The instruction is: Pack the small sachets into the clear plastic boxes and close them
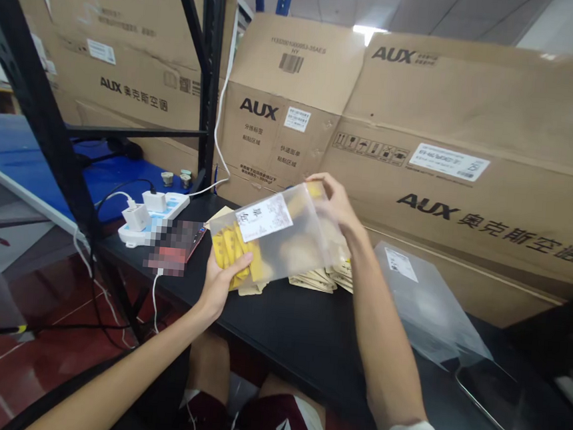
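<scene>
Translucent bag (293, 248) | spans left fingers (238, 265) to right fingers (326, 181) | each holding one end

The left hand (218, 279) is lower and nearer the body, its thumb (240, 266) stretched along the front of its grip and the other fingers mostly hidden behind. The left forearm (137, 366) slants up from the bottom edge, the wrist nearly straight. The right hand (337, 206) is higher and farther out, gripping with bent fingers that curve leftward. The right forearm (386, 337) rises steeply, leaning left. Below, two bare knees show between the arms
</scene>
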Available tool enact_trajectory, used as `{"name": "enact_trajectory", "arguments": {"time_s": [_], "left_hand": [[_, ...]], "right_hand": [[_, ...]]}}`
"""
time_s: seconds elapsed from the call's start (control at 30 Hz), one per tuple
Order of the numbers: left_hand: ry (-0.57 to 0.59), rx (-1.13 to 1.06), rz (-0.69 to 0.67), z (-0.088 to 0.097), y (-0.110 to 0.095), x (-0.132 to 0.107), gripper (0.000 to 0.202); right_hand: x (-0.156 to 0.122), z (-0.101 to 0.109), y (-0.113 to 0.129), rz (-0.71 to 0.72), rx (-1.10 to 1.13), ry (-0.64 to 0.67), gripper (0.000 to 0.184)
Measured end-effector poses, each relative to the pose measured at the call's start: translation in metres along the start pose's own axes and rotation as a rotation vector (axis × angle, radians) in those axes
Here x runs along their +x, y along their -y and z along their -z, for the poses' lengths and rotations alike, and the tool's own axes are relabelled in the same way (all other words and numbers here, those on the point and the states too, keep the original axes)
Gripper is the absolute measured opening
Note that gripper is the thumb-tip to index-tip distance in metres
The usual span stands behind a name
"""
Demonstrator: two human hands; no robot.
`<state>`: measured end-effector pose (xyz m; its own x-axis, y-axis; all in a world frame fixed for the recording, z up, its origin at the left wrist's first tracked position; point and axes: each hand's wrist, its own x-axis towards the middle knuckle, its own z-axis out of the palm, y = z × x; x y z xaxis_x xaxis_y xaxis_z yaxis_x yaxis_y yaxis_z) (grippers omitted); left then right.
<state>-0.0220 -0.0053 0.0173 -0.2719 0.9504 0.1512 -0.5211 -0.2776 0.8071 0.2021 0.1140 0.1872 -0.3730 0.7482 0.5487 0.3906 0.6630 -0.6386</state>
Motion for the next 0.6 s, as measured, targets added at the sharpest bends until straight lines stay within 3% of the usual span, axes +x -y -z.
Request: {"name": "enact_trajectory", "arguments": {"time_s": [0.13,0.23,0.43,0.5,0.6], "left_hand": [[-0.07,-0.1,-0.033,-0.001,-0.003,0.0,0.07],[-0.069,-0.113,-0.031,-0.002,-0.006,-0.002,0.067],[-0.074,-0.086,-0.037,-0.002,-0.007,-0.003,0.064],[-0.087,-0.078,-0.046,-0.002,-0.007,-0.003,0.062],[-0.098,-0.085,-0.055,-0.003,-0.008,-0.003,0.061]], "right_hand": [[-0.011,0.049,0.007,-0.008,0.195,-0.072,0.057],[-0.02,0.056,0.023,0.029,0.295,-0.042,0.065],[-0.013,0.006,0.05,0.061,0.267,0.18,0.062],[-0.01,-0.01,0.052,0.057,0.149,0.167,0.058],[-0.011,-0.027,0.053,-0.006,0.054,0.107,0.068]]}}
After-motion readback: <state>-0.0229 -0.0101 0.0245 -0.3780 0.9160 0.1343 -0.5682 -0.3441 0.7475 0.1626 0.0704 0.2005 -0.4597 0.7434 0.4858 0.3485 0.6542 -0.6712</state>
